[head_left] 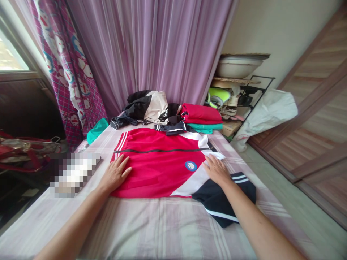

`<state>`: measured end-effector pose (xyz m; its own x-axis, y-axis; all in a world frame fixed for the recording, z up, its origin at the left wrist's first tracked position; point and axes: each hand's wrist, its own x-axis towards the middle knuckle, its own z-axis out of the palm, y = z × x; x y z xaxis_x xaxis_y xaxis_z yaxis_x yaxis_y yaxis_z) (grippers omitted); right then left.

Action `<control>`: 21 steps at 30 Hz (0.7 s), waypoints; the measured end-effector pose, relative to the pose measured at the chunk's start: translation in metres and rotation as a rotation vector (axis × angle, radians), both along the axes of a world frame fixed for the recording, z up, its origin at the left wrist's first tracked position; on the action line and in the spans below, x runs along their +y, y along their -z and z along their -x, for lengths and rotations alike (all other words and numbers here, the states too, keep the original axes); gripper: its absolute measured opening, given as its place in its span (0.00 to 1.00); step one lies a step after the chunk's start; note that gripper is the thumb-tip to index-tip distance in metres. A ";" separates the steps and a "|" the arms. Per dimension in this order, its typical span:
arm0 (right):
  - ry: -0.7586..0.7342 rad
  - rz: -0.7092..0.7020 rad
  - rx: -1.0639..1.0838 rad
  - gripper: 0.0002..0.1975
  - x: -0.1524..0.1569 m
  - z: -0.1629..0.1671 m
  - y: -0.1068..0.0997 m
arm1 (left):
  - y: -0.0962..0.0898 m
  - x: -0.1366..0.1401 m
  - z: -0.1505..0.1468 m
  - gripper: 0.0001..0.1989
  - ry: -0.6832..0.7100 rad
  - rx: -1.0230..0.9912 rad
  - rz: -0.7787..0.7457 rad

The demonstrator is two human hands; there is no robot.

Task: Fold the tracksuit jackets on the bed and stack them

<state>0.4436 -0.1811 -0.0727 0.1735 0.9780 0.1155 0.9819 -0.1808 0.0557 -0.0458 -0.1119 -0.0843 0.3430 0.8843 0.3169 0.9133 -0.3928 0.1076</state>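
Observation:
A red, white and dark navy zip-up jacket [154, 162] lies spread on the bed, its hem to the left and its collar to the right. The black zipper runs across it, and a round blue badge sits on the chest. My left hand [116, 173] lies with fingers spread on the red cloth by the striped hem. On the white shoulder part near the collar rests my right hand [216, 169], fingers stretched out. The near sleeve [225, 200], dark with white stripes, is bent beside my right forearm. Part of the far sleeve [170, 127] shows behind the jacket.
Folded red clothes [202, 113] lie on a teal garment [207, 127] at the bed's far end, beside a black-and-white clothing heap [148, 106]. A pixelated patch covers something at left. A shoe rack [244, 104] and white bag [268, 112] stand at right.

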 end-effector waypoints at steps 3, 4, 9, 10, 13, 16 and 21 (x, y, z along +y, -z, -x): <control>0.013 -0.002 -0.030 0.28 0.002 0.008 -0.005 | -0.004 -0.002 -0.003 0.33 -0.027 0.024 0.041; 0.013 0.006 -0.030 0.27 0.004 0.011 -0.009 | -0.006 -0.002 -0.004 0.33 -0.034 0.031 0.054; -0.018 -0.101 -0.030 0.25 0.012 0.019 -0.026 | -0.015 -0.007 -0.011 0.32 -0.056 0.058 0.092; -0.040 -0.134 -0.040 0.25 0.012 0.018 -0.026 | -0.017 -0.008 -0.012 0.31 -0.062 0.062 0.097; -0.044 -0.089 -0.040 0.25 0.010 0.011 -0.016 | -0.023 -0.012 -0.015 0.29 -0.097 0.083 0.130; 0.037 -0.017 -0.023 0.26 0.006 -0.001 -0.002 | -0.027 -0.015 -0.017 0.29 -0.116 0.104 0.165; 0.043 -0.057 -0.015 0.26 0.005 -0.007 0.005 | -0.029 -0.015 -0.018 0.29 -0.123 0.088 0.165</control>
